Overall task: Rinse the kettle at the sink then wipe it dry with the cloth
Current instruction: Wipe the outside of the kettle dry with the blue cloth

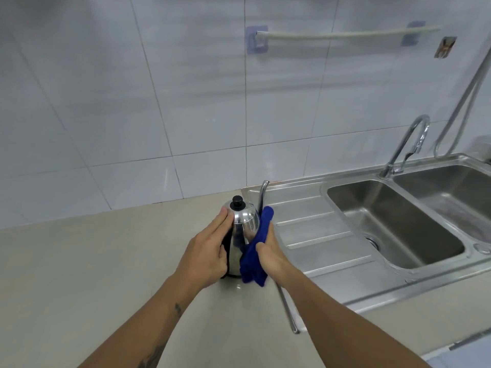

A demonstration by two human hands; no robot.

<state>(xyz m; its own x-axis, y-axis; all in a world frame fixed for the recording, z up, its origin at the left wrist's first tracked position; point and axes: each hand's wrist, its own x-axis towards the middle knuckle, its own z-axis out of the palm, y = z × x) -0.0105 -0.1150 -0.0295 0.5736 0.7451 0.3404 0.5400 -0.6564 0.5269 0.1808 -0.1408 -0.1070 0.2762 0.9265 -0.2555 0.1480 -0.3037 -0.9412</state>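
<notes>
A shiny steel kettle point(243, 224) with a black lid knob and a thin curved spout stands upright on the beige counter point(93, 261), just left of the sink's drainboard. My left hand point(208, 251) lies flat against the kettle's left side, fingers straight, steadying it. My right hand point(268, 251) grips a blue cloth point(256, 248) and presses it against the kettle's right side, near the spout. The cloth hangs down to the counter and hides part of the kettle's lower body.
A steel double sink point(393, 227) with a ribbed drainboard point(313, 235) fills the right side, and its curved tap point(409, 144) rises at the back. A hose runs up the tiled wall at far right. A towel rail point(345, 34) hangs on the wall.
</notes>
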